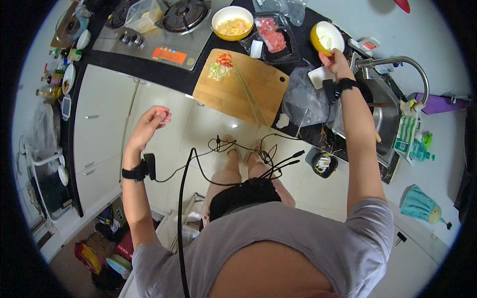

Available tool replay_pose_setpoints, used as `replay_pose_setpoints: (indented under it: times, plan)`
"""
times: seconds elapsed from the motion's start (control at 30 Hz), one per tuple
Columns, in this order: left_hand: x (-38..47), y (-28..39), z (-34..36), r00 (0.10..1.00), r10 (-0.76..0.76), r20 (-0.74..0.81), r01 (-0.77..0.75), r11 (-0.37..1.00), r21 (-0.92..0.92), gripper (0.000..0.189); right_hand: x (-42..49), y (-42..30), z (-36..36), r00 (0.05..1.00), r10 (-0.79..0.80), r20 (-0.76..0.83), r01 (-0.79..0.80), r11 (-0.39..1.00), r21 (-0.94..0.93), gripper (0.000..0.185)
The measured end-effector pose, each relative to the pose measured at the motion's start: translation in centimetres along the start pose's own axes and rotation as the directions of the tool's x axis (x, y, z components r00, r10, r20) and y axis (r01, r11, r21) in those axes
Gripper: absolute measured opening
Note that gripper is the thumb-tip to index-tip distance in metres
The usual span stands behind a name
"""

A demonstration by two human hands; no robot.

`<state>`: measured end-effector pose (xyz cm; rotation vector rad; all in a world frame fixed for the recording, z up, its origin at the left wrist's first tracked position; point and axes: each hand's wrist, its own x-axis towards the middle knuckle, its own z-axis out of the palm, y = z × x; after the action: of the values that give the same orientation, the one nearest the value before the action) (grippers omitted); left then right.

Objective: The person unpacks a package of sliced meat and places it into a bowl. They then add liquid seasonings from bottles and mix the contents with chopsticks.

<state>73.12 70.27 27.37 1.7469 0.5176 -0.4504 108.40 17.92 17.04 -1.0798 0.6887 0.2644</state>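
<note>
My right hand (336, 64) grips the near rim of a yellow bowl (316, 39) with a white inside, which tilts towards me beside the sink. Over the floor, left of the counter, my left hand (151, 121) hangs with its fingers curled; whether it holds something small cannot be told. Chopped red pieces (224, 59) and pale chopped pieces (220, 72) lie on a wooden cutting board (216, 93), with long thin chopsticks (246, 89) across it. Behind the board are a second yellow bowl (233, 37) holding a yellowish mixture and a black plastic tray (294, 48) of raw meat (274, 36).
A gas stove (149, 52) with a clear plastic container (136, 16) is at the back left. Clear plastic bags (307, 100) lie right of the board, near the sink (384, 143) and its curved faucet (410, 59). Black cables (193, 156) hang before my body, and a small bin (324, 165) stands below the counter.
</note>
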Motion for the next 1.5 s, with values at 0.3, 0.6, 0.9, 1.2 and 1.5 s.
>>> replay_pose_setpoints:
  times: [0.3,0.6,0.9,1.2,1.5]
  plan:
    - [3.4,5.4,6.8,0.907,0.292,0.304,-0.380,0.879,0.287,0.027,-16.6,-1.4,-1.4,0.870,0.101,0.482,-0.029,0.987,-0.156,0.051]
    - [9.9,6.2,15.0,0.787,0.387,0.482,-0.613,0.587,0.529,0.028,-23.3,5.6,-4.1,0.869,0.232,0.437,-0.154,0.966,-0.205,0.049]
    - [13.5,4.6,22.4,0.925,0.366,0.101,-0.320,0.610,0.725,0.038,-25.6,7.9,-6.6,0.916,0.191,0.354,-0.091,0.955,-0.281,0.041]
    - [12.0,3.9,21.6,0.428,0.295,0.854,-0.778,-0.360,0.514,0.034,-26.0,8.3,-5.9,0.913,0.176,0.367,-0.061,0.951,-0.304,0.037]
    - [12.6,3.6,22.6,0.332,0.062,0.941,-0.698,-0.655,0.289,0.034,-25.6,8.3,-5.3,0.892,0.239,0.385,-0.106,0.936,-0.335,0.035]
